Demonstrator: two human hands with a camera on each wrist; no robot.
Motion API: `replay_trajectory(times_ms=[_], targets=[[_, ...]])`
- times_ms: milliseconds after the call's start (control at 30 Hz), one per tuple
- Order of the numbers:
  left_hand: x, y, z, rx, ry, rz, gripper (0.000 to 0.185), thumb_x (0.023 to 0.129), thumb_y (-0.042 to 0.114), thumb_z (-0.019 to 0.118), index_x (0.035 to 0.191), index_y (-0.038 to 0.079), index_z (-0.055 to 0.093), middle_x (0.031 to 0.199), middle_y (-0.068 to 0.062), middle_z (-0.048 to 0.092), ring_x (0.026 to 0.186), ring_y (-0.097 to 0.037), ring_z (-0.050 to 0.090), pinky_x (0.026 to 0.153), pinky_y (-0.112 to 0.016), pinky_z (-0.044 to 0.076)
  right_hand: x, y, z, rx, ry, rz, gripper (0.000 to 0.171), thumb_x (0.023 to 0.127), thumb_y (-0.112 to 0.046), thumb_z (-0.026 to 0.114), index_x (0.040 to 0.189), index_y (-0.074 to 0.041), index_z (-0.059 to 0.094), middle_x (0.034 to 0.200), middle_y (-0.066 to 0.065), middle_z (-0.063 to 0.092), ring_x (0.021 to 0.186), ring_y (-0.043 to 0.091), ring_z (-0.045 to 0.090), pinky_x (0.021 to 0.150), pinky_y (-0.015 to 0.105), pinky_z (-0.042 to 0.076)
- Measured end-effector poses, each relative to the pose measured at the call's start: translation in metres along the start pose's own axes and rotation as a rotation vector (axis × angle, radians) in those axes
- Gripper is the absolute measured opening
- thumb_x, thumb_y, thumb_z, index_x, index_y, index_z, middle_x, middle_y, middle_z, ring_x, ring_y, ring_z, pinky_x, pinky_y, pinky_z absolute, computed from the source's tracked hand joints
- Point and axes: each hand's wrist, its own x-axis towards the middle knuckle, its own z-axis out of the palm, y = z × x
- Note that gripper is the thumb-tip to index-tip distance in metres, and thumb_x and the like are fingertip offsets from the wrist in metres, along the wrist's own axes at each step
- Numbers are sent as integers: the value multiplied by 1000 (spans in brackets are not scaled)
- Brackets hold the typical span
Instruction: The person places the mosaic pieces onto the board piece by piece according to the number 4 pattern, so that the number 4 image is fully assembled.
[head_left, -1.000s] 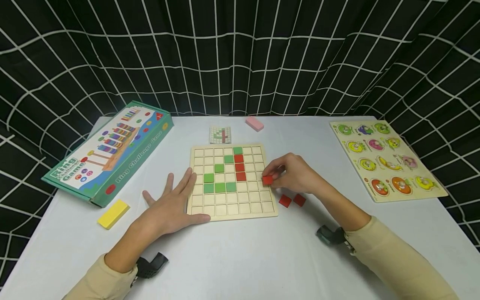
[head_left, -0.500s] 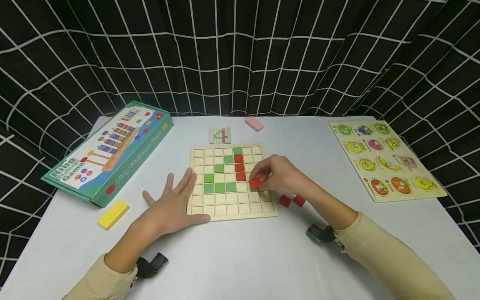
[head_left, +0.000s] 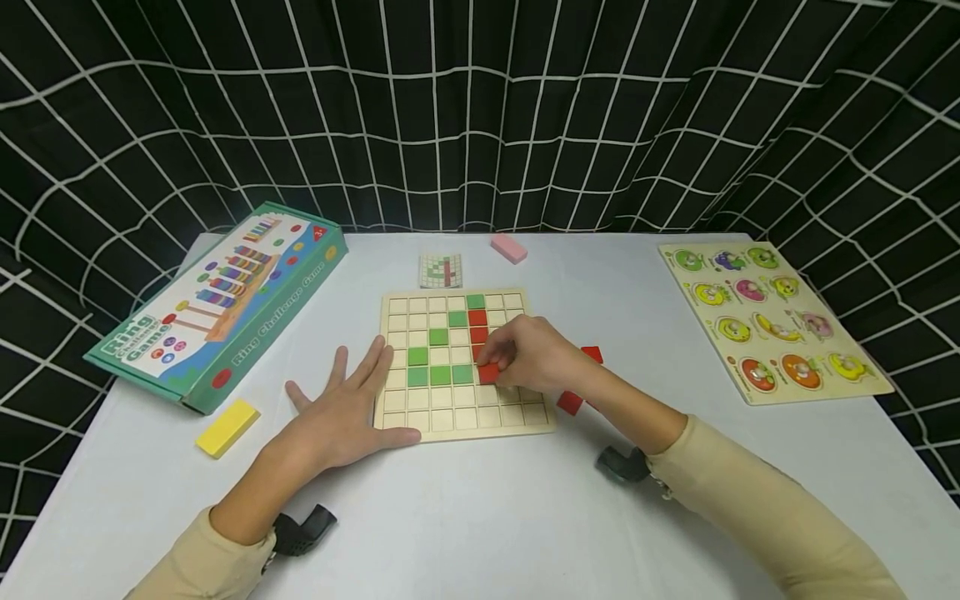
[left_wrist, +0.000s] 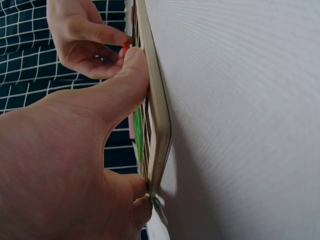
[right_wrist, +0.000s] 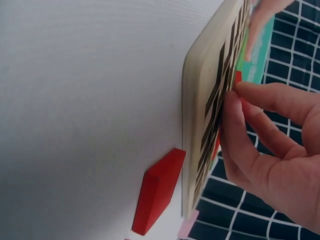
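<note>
Right hand: thumb and fingers pinch red square tile, held low over grid board, at cell just right of green row, below red column.

Tile judged light, rigid wood, smooth faces; pinch by opposite edges. Tile flat, broad face up, edges roughly parallel to grid lines; square, so no long axis.

Left hand: fingers straight, palm down on table, thumb against board's near-left edge, bracing.

Spare red tiles on table right of board.
</note>
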Motion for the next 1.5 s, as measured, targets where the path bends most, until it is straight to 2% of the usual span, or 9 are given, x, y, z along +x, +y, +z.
replay_trajectory(times_ms=[767,1233,1500], targets=[[1,1,-1,9,2,-1,123,81,79,68,169,14,10,178,-3,-1,159,-53,-5,94,-96,-7,6,-5,5,-45,14,4,27,75,8,80,93,-12,81,84,1,73,79,14,63,75,26,55],[0,0,-1,11,-2,-4,124,81,81,67,169,15,10,178,-3,-2,159,-52,-6,95,-96,-7,6,-2,5,-35,18,-6,24,77,4,85,94,-12,80,85,1,72,78,12,63,74,26,55],[0,0,0,13,0,-2,124,81,81,67,169,15,10,178,-3,-2,159,-53,-5,95,-96,-6,0,3,-2,13,29,17,25,80,2,81,100,-13,81,93,0,76,83,13,65,80,30,56]])
